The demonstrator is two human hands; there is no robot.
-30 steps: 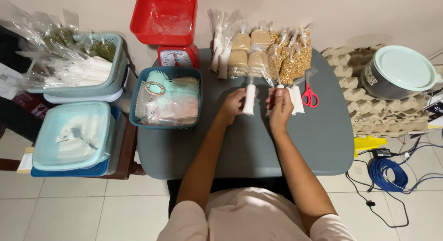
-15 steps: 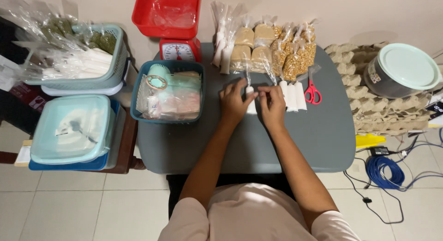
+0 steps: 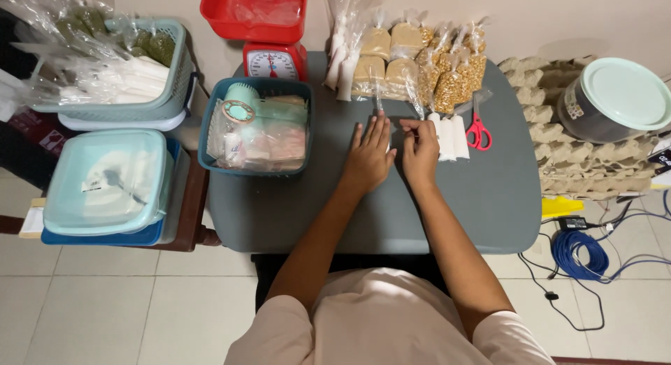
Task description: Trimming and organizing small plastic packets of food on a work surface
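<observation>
Lying flat, fingers spread, the left hand [image 3: 368, 155] presses a small white packet [image 3: 388, 145], mostly hidden beneath it. The right hand [image 3: 420, 150] seems to pinch the packet's clear plastic end, though that is hard to see.

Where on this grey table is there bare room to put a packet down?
Bare: the table's near half, front of the hands, and right of the scissors. Crowded: the back edge with bagged goods and the blue basket at left.

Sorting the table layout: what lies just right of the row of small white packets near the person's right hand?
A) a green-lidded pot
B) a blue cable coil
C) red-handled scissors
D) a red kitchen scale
C: the red-handled scissors lie on the grey table right beside the white packets, near the right hand.
</observation>
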